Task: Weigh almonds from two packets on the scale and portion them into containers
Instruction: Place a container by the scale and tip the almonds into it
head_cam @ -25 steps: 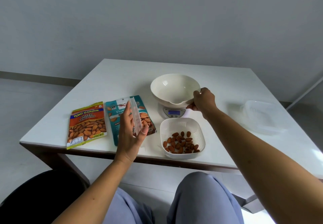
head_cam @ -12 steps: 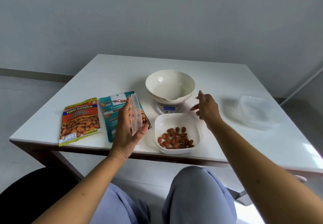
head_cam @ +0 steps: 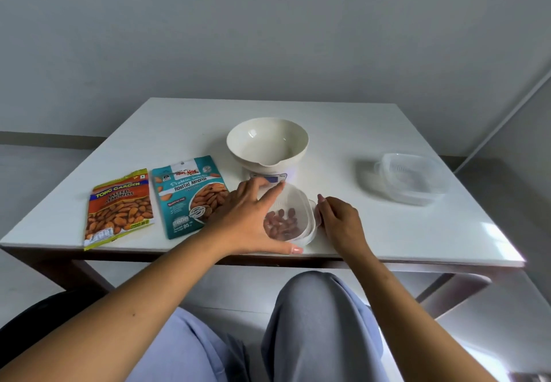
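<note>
Tong Garden Salted Almonds packet (head_cam: 119, 207) lies beside Roasted Almonds packet (head_cam: 187, 197).

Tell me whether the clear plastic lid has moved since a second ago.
Yes. The clear plastic lid went right, from above the teal almond packet onto the white square container before the digital scale, under the left hand.

The left grip (head_cam: 253, 220) covers the left half of the container (head_cam: 308, 232) and its lid (head_cam: 293, 200). The almonds (head_cam: 281, 223) just right of its palm show only as a haze through the plastic. Its fingertips hide part of the scale (head_cam: 281, 176) display, whose reading is unreadable. Whether the right grip (head_cam: 338, 217) touches the rim cannot be told. Both forearms are cut off by the bottom edge.
</note>
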